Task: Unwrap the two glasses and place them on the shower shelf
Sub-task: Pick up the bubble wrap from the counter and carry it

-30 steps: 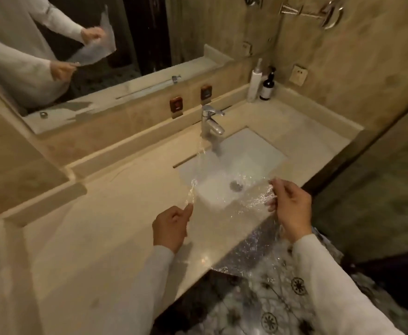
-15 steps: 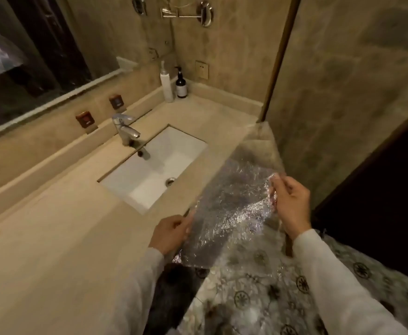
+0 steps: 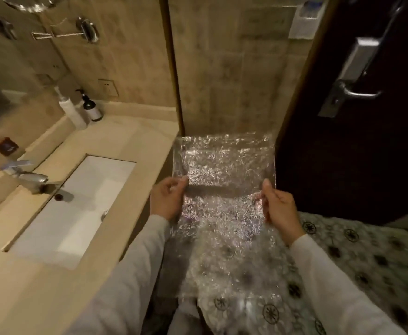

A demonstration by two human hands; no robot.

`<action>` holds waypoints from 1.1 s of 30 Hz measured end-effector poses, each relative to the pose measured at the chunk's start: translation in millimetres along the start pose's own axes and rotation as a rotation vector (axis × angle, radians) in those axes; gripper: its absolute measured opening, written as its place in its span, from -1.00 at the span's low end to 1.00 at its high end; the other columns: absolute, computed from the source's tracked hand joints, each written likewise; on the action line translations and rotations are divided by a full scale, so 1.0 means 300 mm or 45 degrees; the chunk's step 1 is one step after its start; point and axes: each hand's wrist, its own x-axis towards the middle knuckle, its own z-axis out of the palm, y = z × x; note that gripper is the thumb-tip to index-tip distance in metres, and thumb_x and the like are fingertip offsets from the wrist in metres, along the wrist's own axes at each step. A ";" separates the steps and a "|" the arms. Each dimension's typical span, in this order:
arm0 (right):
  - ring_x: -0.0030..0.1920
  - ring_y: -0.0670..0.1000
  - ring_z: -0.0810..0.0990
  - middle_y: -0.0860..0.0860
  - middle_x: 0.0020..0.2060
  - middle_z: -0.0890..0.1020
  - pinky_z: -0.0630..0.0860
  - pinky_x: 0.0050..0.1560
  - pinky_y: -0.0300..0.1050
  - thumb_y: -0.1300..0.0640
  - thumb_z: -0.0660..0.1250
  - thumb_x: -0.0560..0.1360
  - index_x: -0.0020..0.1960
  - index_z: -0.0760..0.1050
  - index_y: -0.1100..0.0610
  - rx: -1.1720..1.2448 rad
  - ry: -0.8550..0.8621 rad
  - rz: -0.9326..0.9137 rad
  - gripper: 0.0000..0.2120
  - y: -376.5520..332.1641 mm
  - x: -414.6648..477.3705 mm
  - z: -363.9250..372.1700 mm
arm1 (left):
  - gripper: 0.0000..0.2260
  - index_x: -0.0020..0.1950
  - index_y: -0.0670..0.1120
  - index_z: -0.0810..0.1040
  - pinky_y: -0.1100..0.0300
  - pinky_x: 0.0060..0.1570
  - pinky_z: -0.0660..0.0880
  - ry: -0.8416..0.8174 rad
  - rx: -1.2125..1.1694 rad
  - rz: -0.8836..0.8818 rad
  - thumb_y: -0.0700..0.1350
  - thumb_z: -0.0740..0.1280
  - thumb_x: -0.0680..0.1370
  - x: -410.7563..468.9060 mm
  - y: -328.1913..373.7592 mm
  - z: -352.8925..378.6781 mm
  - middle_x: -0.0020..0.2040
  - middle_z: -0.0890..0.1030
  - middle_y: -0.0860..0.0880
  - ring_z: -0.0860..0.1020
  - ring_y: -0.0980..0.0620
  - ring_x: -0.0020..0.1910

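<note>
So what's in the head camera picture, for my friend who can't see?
A person's left hand and right hand pinch the sides of a clear crinkly wrap sheet above a patterned floor. Left is a counter with a white sink; right, a dark door.

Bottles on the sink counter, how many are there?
2: a white bottle and a dark pump bottle beside it, both at the far corner of the counter. None looks hidden.

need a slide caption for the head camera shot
A person's left hand and right hand pinch a sheet of clear wrap, spread open beside the counter.
</note>
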 end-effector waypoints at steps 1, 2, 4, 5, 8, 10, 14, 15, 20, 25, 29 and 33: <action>-0.53 -0.13 0.34 -0.15 -0.54 0.40 0.33 -0.51 -0.26 -0.43 0.28 0.45 -0.33 0.55 0.02 0.042 0.027 0.006 -0.48 0.005 0.010 -0.023 | -0.75 -0.14 -0.03 0.67 0.24 -0.42 0.51 -0.017 -0.002 0.044 0.15 0.43 0.50 0.024 -0.001 0.031 -0.36 0.67 0.12 0.54 0.15 -0.44; -0.52 -0.16 0.36 -0.16 -0.52 0.42 0.34 -0.51 -0.28 -0.43 0.33 0.41 -0.30 0.58 0.02 0.101 0.056 0.008 -0.49 0.007 0.025 -0.042 | -0.75 -0.14 -0.01 0.66 0.19 -0.32 0.55 -0.053 0.018 0.094 0.16 0.43 0.49 0.051 -0.003 0.062 -0.30 0.70 0.06 0.60 0.10 -0.36; -0.46 -0.18 0.43 -0.14 -0.44 0.51 0.38 -0.49 -0.30 -0.37 0.39 0.43 -0.17 0.65 0.11 0.173 0.133 0.007 -0.48 0.007 0.069 -0.076 | -0.74 -0.18 0.00 0.64 0.16 -0.24 0.57 -0.148 0.067 0.192 0.18 0.42 0.49 0.111 -0.004 0.130 -0.27 0.70 -0.03 0.62 0.05 -0.30; -0.45 -0.19 0.43 -0.14 -0.42 0.52 0.38 -0.49 -0.30 -0.32 0.39 0.47 -0.16 0.66 0.10 0.173 0.180 0.000 -0.53 0.004 0.094 -0.092 | -0.72 -0.19 -0.01 0.64 0.18 -0.25 0.56 -0.190 0.071 0.224 0.20 0.41 0.49 0.144 -0.003 0.167 -0.28 0.70 -0.04 0.62 0.06 -0.30; -0.51 -0.14 0.29 -0.16 -0.51 0.34 0.27 -0.52 -0.26 -0.17 0.34 0.59 -0.42 0.39 0.00 0.132 0.342 -0.082 -0.53 -0.015 0.180 -0.129 | -0.63 -0.25 -0.15 0.60 0.25 -0.36 0.40 -0.256 -0.044 0.228 0.13 0.39 0.55 0.248 0.022 0.285 -0.42 0.54 -0.07 0.43 0.09 -0.40; -0.50 -0.16 0.22 -0.21 -0.53 0.26 0.24 -0.49 -0.29 -0.08 0.30 0.64 -0.46 0.28 -0.06 0.083 0.438 -0.144 -0.48 -0.026 0.238 -0.145 | -0.54 -0.30 -0.30 0.48 0.26 -0.43 0.24 -0.288 -0.126 0.235 0.06 0.37 0.60 0.322 0.054 0.363 -0.44 0.36 -0.08 0.28 0.09 -0.42; -0.47 -0.18 0.20 -0.21 -0.52 0.25 0.23 -0.44 -0.32 -0.06 0.25 0.67 -0.46 0.28 -0.08 0.028 0.609 -0.173 -0.48 -0.059 0.344 -0.184 | -0.53 -0.35 -0.27 0.49 0.25 -0.50 0.18 -0.467 -0.135 0.196 0.06 0.35 0.61 0.463 0.120 0.508 -0.48 0.31 -0.03 0.23 0.08 -0.48; -0.46 -0.16 0.21 -0.20 -0.52 0.25 0.25 -0.42 -0.28 -0.08 0.24 0.67 -0.45 0.28 -0.07 0.030 0.658 -0.167 -0.49 -0.069 0.363 -0.202 | -0.58 -0.39 -0.13 0.56 0.27 -0.53 0.19 -0.559 -0.143 0.161 0.06 0.35 0.61 0.490 0.135 0.541 -0.52 0.33 0.05 0.22 0.11 -0.51; -0.50 -0.17 0.28 -0.19 -0.55 0.34 0.30 -0.44 -0.26 -0.20 0.25 0.63 -0.33 0.49 0.06 0.039 0.924 -0.096 -0.54 -0.114 0.388 -0.334 | -0.65 -0.44 0.03 0.56 0.25 -0.39 0.34 -0.947 -0.140 0.158 0.09 0.47 0.51 0.547 0.183 0.739 -0.51 0.50 0.05 0.37 0.06 -0.51; -0.55 -0.16 0.34 -0.11 -0.53 0.48 0.30 -0.55 -0.32 -0.12 0.39 0.57 -0.20 0.57 0.26 0.132 0.970 0.005 -0.57 -0.083 0.299 -0.453 | -0.66 -0.36 -0.15 0.58 0.37 -0.47 0.35 -1.084 -0.221 0.236 0.01 0.46 0.54 0.510 0.224 0.963 -0.55 0.52 0.03 0.38 0.20 -0.58; -0.58 -0.12 0.28 -0.13 -0.58 0.36 0.27 -0.55 -0.30 -0.06 0.42 0.58 -0.37 0.39 0.09 0.092 1.115 0.033 -0.57 -0.025 0.210 -0.534 | -0.69 -0.34 -0.13 0.60 0.34 -0.41 0.43 -1.246 -0.231 0.277 -0.01 0.45 0.55 0.447 0.222 1.128 -0.49 0.55 -0.05 0.44 0.13 -0.53; -0.58 -0.10 0.25 -0.08 -0.58 0.33 0.22 -0.54 -0.30 0.00 0.41 0.59 -0.31 0.45 0.31 0.126 1.293 0.088 -0.55 0.047 0.138 -0.624 | -0.73 -0.35 0.03 0.62 0.32 -0.39 0.46 -1.384 -0.186 0.297 0.03 0.44 0.54 0.370 0.212 1.276 -0.49 0.58 -0.01 0.47 0.14 -0.52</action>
